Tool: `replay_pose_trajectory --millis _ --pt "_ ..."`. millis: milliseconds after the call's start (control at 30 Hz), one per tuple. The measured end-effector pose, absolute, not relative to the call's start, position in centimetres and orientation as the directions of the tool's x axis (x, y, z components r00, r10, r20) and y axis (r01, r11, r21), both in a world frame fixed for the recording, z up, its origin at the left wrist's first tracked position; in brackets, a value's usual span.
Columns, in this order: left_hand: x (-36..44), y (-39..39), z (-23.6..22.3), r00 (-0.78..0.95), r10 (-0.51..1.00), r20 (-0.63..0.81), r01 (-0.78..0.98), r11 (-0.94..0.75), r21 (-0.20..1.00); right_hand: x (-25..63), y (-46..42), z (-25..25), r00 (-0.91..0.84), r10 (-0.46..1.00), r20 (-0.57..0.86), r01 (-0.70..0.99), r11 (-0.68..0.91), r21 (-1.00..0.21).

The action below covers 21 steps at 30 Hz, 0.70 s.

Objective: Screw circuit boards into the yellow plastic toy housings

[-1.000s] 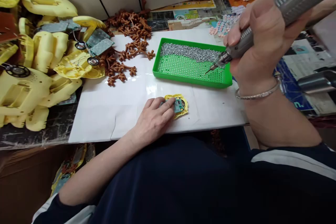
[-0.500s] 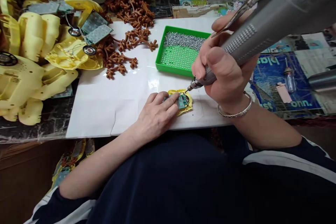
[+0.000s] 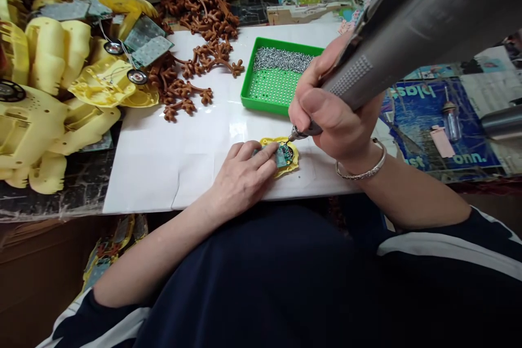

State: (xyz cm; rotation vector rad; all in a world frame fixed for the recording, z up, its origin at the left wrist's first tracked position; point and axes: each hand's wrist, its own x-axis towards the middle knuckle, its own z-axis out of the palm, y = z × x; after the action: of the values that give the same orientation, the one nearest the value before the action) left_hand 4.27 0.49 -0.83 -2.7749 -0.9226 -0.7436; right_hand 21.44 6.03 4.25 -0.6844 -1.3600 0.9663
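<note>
My left hand (image 3: pixel 241 178) lies with its fingers pressed on a small yellow plastic part (image 3: pixel 290 163) that carries a teal circuit board, pinning it to the white sheet (image 3: pixel 163 163). My right hand (image 3: pixel 334 114) is wrapped round a grey electric screwdriver (image 3: pixel 391 43). The screwdriver's tip touches the top right of the yellow part, just beyond my left fingertips. A metal bangle (image 3: pixel 362 166) circles my right wrist.
A green tray (image 3: pixel 271 87) with a heap of small silver screws stands behind the part. Brown plastic pieces (image 3: pixel 196 38) lie at the back left. Yellow toy shells, speakers and circuit boards (image 3: pixel 61 81) pile up at the left. A small bottle (image 3: pixel 451 119) lies right.
My right hand brought the screwdriver from the green tray down to the yellow part and now holds its tip there. My left hand has stayed on the part.
</note>
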Motion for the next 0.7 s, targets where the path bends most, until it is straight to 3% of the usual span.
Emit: replay_pose_trajectory --millis 100,333,500,633,700 --pt "4.3 0.5 -0.9 0.689 0.533 0.491 0.592 -0.805 0.044 21.3 6.3 3.9 -0.043 0.8 0.599 -0.279 0.566 -0.776" --pt "4.2 0.5 -0.9 0.683 0.52 0.513 0.584 -0.81 0.044 23.0 6.9 6.7 0.006 0.755 0.656 -0.306 0.626 -0.717" --pt "3.7 0.3 -0.8 0.658 0.526 0.538 0.591 -0.804 0.063 26.7 8.9 7.5 0.241 0.668 0.704 -0.074 0.736 -0.673" --pt "2.1 0.1 -0.9 0.602 0.584 0.544 0.59 -0.785 0.19 30.0 11.8 5.0 0.352 0.676 0.647 0.189 0.626 -0.757" --pt "1.2 0.1 -0.9 0.577 0.628 0.522 0.582 -0.765 0.277 31.2 12.9 3.6 0.358 0.679 0.641 0.22 0.606 -0.764"
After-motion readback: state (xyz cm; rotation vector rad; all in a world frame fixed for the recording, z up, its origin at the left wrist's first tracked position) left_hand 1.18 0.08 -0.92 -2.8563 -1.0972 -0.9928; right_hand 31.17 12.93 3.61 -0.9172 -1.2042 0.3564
